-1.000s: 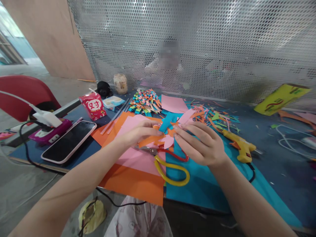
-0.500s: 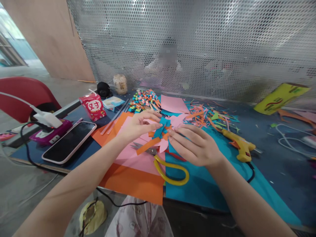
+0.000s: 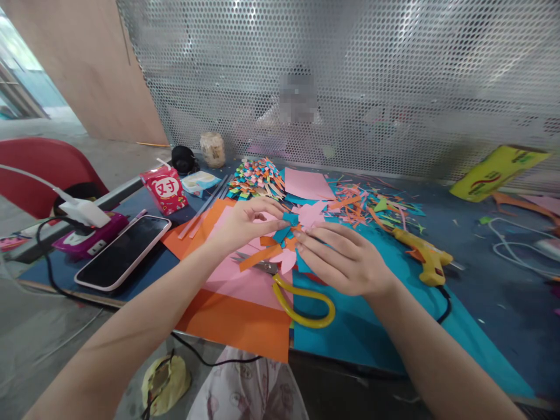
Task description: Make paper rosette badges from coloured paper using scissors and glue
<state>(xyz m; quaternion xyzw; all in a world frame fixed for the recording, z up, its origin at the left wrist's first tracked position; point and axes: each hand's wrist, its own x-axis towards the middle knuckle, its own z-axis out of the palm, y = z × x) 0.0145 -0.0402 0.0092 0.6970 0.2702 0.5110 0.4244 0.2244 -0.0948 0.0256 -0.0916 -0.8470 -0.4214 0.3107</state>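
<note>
My left hand (image 3: 242, 224) and my right hand (image 3: 343, 259) meet over a small paper piece (image 3: 286, 233) made of blue, orange and pink strips. Both hands pinch it with their fingertips, just above sheets of pink paper (image 3: 245, 274), orange paper (image 3: 236, 324) and blue paper (image 3: 350, 326). Scissors with yellow and red handles (image 3: 301, 297) lie on the sheets right below the hands.
A phone (image 3: 122, 251), a red carton (image 3: 166, 188) and a charger (image 3: 83, 213) sit at the left. A woven paper mat (image 3: 256, 178), paper scraps (image 3: 371, 207) and a yellow glue gun (image 3: 422, 251) lie behind and right. A perforated metal screen (image 3: 350, 87) closes the back.
Both hands have shifted slightly away from me with the paper piece, turning it; the blue strip now shows on top between the fingertips.
</note>
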